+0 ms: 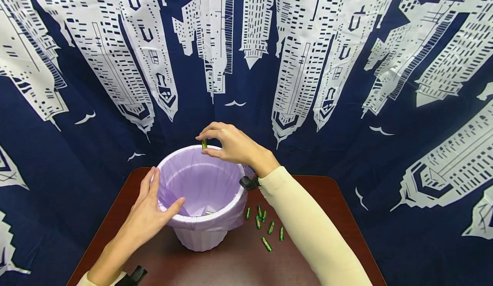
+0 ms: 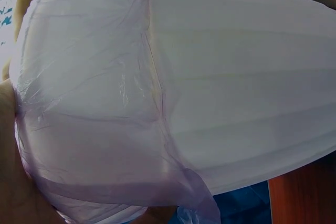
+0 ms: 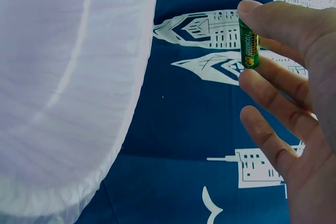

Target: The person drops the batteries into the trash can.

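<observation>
The right hand (image 1: 236, 145) pinches one small green cylindrical battery (image 1: 204, 144) between thumb and fingertips, the remaining fingers extended and spread. From where I stand, the battery is held upright near the far rim of the bin (image 1: 200, 239); the right wrist view shows its printed label. The left hand (image 1: 146, 213) is spread wide, thumb across the near-left rim and fingers reaching along the left side; it rests against the purple plastic liner (image 1: 204, 179), which folds over the rim. The bin stands upright on the dark reddish-brown table (image 1: 339, 217). Inside, partly hidden behind the near rim, lies a small light-coloured item (image 1: 208, 213). Right of the bin, several loose batteries (image 1: 271, 227) lie on the tabletop. Behind hangs a navy curtain (image 1: 246, 119) printed with white inverted buildings.
</observation>
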The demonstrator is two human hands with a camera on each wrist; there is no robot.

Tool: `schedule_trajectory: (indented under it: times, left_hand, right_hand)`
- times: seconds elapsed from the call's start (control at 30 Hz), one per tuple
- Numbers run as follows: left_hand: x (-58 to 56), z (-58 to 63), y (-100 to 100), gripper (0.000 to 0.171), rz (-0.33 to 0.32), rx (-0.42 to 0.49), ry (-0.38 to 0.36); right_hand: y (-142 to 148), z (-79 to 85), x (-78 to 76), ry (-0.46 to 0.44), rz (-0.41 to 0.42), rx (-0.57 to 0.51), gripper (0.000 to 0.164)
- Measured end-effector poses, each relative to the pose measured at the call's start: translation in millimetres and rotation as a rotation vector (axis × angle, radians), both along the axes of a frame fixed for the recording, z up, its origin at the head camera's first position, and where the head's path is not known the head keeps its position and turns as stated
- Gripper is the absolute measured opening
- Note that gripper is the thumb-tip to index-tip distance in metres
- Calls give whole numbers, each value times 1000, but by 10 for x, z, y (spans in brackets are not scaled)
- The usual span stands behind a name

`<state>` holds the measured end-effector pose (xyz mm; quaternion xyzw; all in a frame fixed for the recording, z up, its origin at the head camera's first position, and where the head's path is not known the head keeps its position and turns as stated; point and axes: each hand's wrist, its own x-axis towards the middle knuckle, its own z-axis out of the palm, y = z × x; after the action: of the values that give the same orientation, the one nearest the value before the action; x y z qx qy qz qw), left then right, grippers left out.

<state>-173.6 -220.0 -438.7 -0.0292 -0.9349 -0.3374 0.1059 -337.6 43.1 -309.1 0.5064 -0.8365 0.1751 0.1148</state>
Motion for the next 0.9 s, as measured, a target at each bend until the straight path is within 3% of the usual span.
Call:
schedule_trajectory:
  times: [0.17, 0.43, 0.63, 0.9]
  left_hand:
    - [2, -7, 2, 126, 0, -7, -7]
    - [-5, 16, 7, 126, 4, -31, -19]
    - [4, 64, -8, 127, 24, -119, -71]
    - [-29, 165, -72, 122, 21, -156, -61]
  right_hand:
    - [-56, -5, 11, -41, -11, 19, 40]
    - [35, -98, 55, -179, -81, 117, 53]
    - [191, -199, 40, -167, -108, 93, 47]
    - [478, -319, 39, -170, -111, 13, 41]
